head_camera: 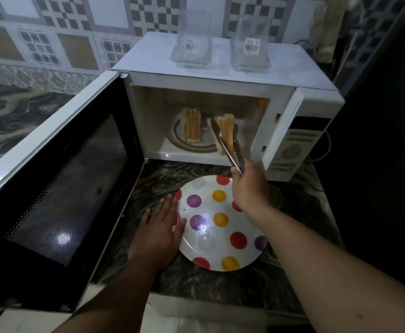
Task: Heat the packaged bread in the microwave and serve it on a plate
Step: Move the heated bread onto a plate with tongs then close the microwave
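Bread slices (227, 131) sit pinched between the tips of metal tongs (231, 152) at the right side of the open microwave (220, 75), at the mouth of its cavity; how many slices the tongs hold I cannot tell. A second stack of bread (191, 124) stands upright on the turntable (194, 146) inside, at about 9 o'clock from the held slices and apart from them.

The right hand (247, 186) grips the tongs at their handle end, fingers curled round the two arms and squeezing them together. It hovers over the 1 o'clock edge of the plate (208, 246), a white round one with red, yellow, purple and pale dots, which lies flat on the dark marbled worktop (196, 282) just in front of the microwave.

The left hand (159, 227) lies flat, fingers straight and slightly spread, at 9 o'clock of the plate; its fingertips rest on the plate's left rim and the palm is on the worktop.

The microwave door (59, 188) stands swung wide to the left, its dark mesh window facing in. The control panel (297, 145) is at the right of the cavity. On top of the microwave stand two clear glass containers (193, 42) side by side, each with a barcode sticker. Patterned tiles (52, 39) cover the wall behind, at 11 o'clock
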